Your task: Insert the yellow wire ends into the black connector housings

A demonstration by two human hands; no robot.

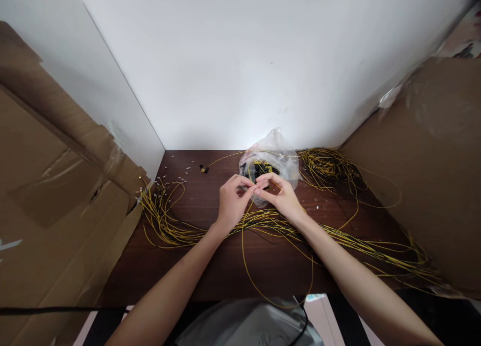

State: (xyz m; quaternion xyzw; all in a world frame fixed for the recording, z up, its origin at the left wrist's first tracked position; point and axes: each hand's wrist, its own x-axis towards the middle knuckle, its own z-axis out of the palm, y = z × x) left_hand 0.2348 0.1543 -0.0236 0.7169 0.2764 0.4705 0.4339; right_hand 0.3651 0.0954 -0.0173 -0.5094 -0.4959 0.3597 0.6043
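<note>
My left hand (pixel 233 201) and my right hand (pixel 281 196) meet fingertip to fingertip in the middle of the table. Both pinch a thin yellow wire (pixel 243 251), whose loose length loops down past the table's front edge. The exact spot they grip is too small to make out. Just behind my fingers stands an open clear plastic bag (pixel 289 160) holding black and yellow pieces (pixel 265 168). Below my wrists, a long bundle of yellow and black wires (pixel 263 219) lies across the table.
A tangled heap of yellow wire (pixel 325 165) sits at the back right. Small pale bits (pixel 182 180) and a black and yellow piece (pixel 204 169) lie at the back left. Cardboard walls stand left (pixel 60 201) and right (pixel 421 160) of the brown table (pixel 180 273).
</note>
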